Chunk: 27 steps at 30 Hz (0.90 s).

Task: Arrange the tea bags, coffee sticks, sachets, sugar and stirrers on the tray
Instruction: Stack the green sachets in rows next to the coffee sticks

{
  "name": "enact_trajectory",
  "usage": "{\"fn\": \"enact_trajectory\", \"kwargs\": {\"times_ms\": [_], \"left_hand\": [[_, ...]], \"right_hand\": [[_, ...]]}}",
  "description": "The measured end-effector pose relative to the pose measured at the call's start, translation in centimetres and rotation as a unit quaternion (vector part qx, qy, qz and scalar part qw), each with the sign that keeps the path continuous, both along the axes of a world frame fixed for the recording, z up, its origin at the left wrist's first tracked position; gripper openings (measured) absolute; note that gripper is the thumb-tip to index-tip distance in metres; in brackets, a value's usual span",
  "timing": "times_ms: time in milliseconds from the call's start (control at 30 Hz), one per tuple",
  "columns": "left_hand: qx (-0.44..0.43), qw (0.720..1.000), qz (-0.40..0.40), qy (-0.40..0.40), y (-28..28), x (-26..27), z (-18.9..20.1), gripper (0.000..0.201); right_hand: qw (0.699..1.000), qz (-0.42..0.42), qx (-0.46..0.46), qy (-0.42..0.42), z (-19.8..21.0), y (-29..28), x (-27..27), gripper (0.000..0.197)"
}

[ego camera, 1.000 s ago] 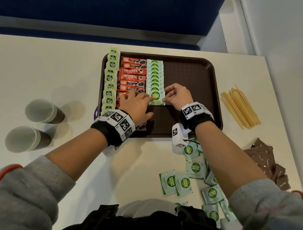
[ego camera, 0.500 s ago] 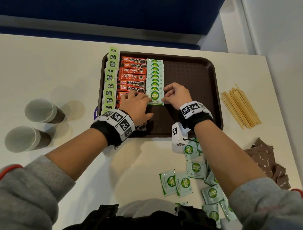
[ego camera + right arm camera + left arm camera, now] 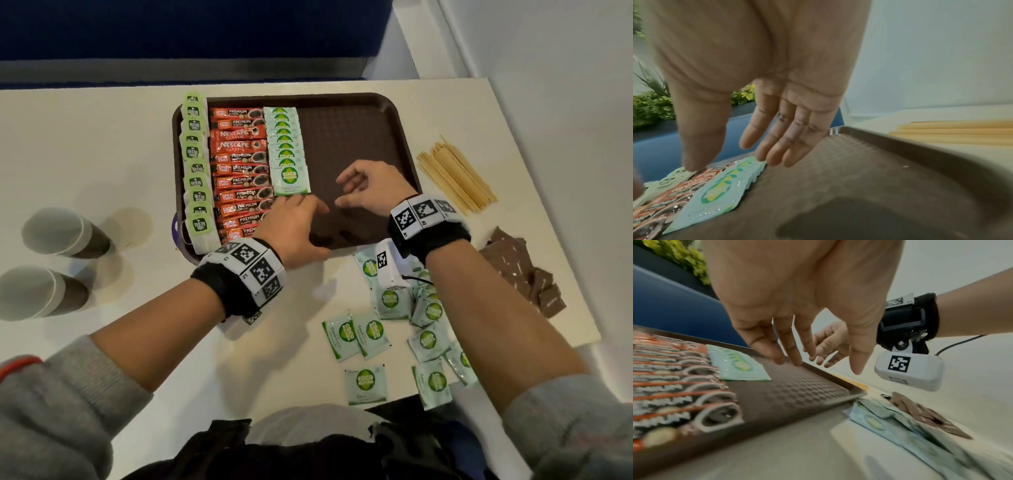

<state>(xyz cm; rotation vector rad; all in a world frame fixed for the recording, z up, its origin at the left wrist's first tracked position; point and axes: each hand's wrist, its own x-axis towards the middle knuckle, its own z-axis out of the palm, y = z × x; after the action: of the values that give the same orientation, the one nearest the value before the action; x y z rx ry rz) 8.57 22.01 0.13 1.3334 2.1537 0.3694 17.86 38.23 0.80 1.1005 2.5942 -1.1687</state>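
While loose green-and-white foil sachets [image 3: 371, 334] lie scattered on the white table [image 3: 85, 144] at lower right of the head view, with brown sugar packets [image 3: 520, 270] and pale wooden stirrers [image 3: 455, 176] at right, the task is judged about half done. The left hand [image 3: 294, 228] and right hand [image 3: 371, 188] hover empty, fingers relaxed and apart, over the dark brown plastic tray [image 3: 356, 137]. Beyond them, its left half carries columns of green-tagged tea bags [image 3: 197, 171], red coffee sticks [image 3: 239, 171] and overlapped sachets [image 3: 287, 150].

A dark brown tray [image 3: 356, 137] with a fine checkered texture is seen on a cream-white bench [image 3: 85, 144]. Within the tray, tea bags [image 3: 196, 171] tagged in light green, coffee sticks [image 3: 239, 171] printed in orange-red and black, and pale mint sachets [image 3: 287, 154] with green-and-yellow emblems are shown. Right of the tray, pale wooden stirrers [image 3: 455, 178] and brown sugar packets [image 3: 520, 270] are seen; left of it, brown cups [image 3: 65, 233] with white interiors.
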Motion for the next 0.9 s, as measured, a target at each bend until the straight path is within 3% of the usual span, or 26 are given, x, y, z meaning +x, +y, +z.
{"fn": "enact_trajectory", "kwargs": {"times_ms": [167, 300, 433, 700, 900], "left_hand": [[-0.042, 0.995, -0.091, -0.028, -1.5, 5.1, -0.3, 0.076], [-0.072, 0.987, -0.147, -0.005, -3.3, 9.3, -0.9, 0.082], [-0.096, 0.987, -0.128, 0.022, -4.8, 12.9, -1.7, 0.087], [-0.14, 0.982, -0.098, 0.083, -7.5, 17.6, -2.9, 0.112], [-0.121, 0.986, -0.072, 0.092, -7.5, 18.7, -3.7, 0.106]], "right_hand": [[0.998, -0.021, -0.004, -0.051, 0.4, -2.2, 6.5, 0.04], [0.995, -0.029, -0.013, -0.093, 0.3, -4.2, 12.0, 0.046], [0.989, -0.014, 0.002, -0.146, -0.6, -6.1, 17.3, 0.06], [0.965, -0.025, 0.099, -0.239, -2.1, -9.5, 25.9, 0.112], [0.968, -0.064, 0.103, -0.22, -4.2, -10.7, 27.5, 0.108]]}}
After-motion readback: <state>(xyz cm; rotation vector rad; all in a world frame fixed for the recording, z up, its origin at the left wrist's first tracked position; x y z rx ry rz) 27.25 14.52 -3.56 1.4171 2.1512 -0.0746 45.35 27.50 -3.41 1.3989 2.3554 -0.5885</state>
